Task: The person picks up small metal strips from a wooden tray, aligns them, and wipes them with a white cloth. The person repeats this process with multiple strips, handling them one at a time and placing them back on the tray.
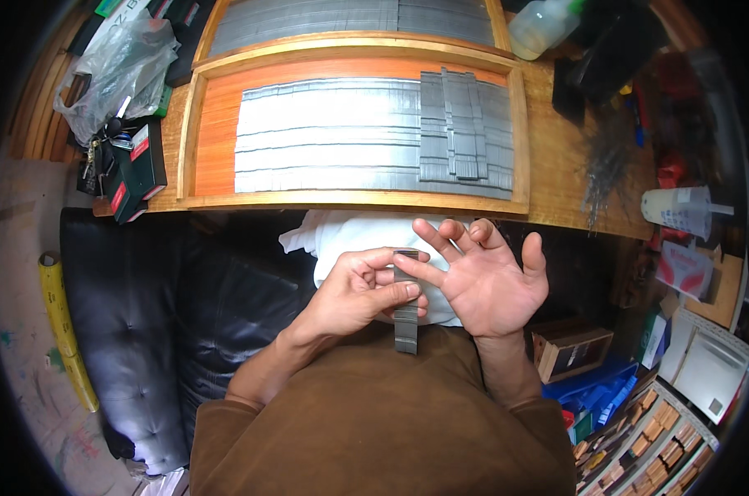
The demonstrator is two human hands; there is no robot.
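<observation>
Close in front of my body, my left hand (362,289) is closed around a narrow stack of thin dark grey metal-looking pieces (406,331). Its thumb presses on the face of the stack, and the lower end sticks out below the fingers. My right hand (494,289) is open beside it, palm up with the fingers spread. The little finger reaches across to the top end of the stack and appears to touch it. Beyond the hands, a shallow wooden tray (349,199) with an orange bottom holds long rows of similar grey pieces (325,136), with a few strips lying on top at the right.
A second tray of grey pieces (308,25) lies farther back. Left on the bench are dark boxes (147,169), keys and a plastic bag (130,70). At right are a squeeze bottle (544,29), a cup (676,207) and a wooden box (571,349). A white cloth (341,236) covers my lap.
</observation>
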